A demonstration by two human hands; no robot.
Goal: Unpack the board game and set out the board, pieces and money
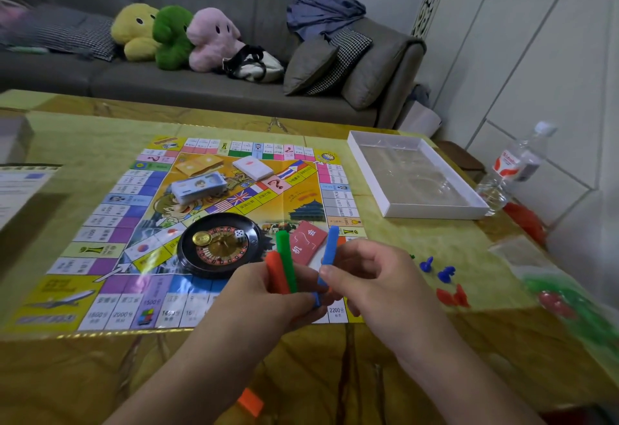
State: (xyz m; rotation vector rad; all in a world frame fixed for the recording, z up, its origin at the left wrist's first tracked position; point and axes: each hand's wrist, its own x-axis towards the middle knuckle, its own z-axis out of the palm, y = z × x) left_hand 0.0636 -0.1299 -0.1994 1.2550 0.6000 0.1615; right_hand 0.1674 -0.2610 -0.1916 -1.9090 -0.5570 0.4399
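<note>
head view: left hand sits low over the near edge of the board, fingers curled round an orange plastic stick and a green plastic stick, both upright & touching each other. right hand just beside it, thumb & fingers pinching a blue plastic stick, upright w/ a slight tilt; its low end goes between the 2 hands, near a 2nd blue bit at the left fingertips. can't tell if that bit is a separate piece.

behind the hands, the colourful paper game board lies flat & unfolded on the yellow-green marbled table. on the board: a round black roulette wheel w/ a gold centre & a white die in it, just beyond the left hand; a red card deck touching the view behind the sticks; a stack of blue paper money mid-board; an orange card deck & a white card deck further back.

right of the board, on the table: 2 small blue pawns, 2 small red pawns, near a clear plastic bag holding green & red bits, blurred. white shallow box tray w/ clear insert lies at the far right corner, a clear plastic water bottle beyond it. a small orange piece lies at the near table edge below the arms.
</note>
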